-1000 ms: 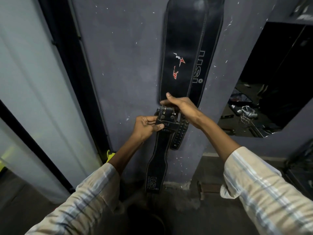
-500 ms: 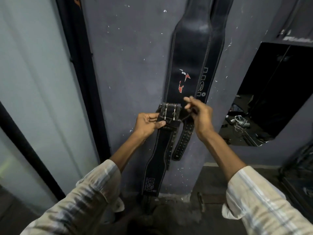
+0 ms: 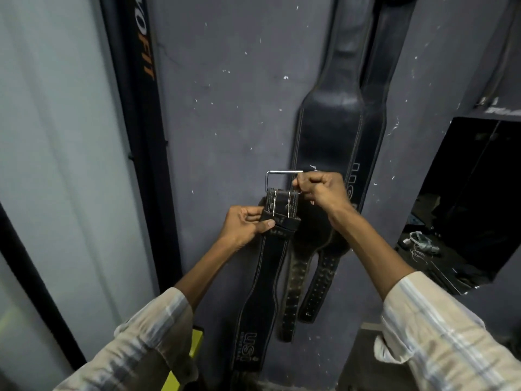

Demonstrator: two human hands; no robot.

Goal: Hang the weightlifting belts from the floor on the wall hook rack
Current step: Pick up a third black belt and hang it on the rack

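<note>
A black leather weightlifting belt (image 3: 265, 280) hangs down in front of the grey wall, its "USI" end near the floor. My left hand (image 3: 244, 225) pinches its strap just below the buckle. My right hand (image 3: 321, 193) grips the silver buckle frame (image 3: 277, 176), which is flipped up above the strap. Behind them two more black belts (image 3: 335, 128) hang on the wall from above, their perforated tails (image 3: 315, 289) dangling beside the held belt. The hook rack is out of view above.
A black upright post (image 3: 135, 114) with orange lettering runs along the wall's left edge, beside a pale panel (image 3: 56, 136). A dark opening (image 3: 468, 201) at the right shows cables on a surface. A yellow object (image 3: 186, 359) sits low by my left sleeve.
Both hands have risen with the belt. My right hand left the hanging belt's tail and took the buckle frame, swinging it up open. The view has tilted upward.
</note>
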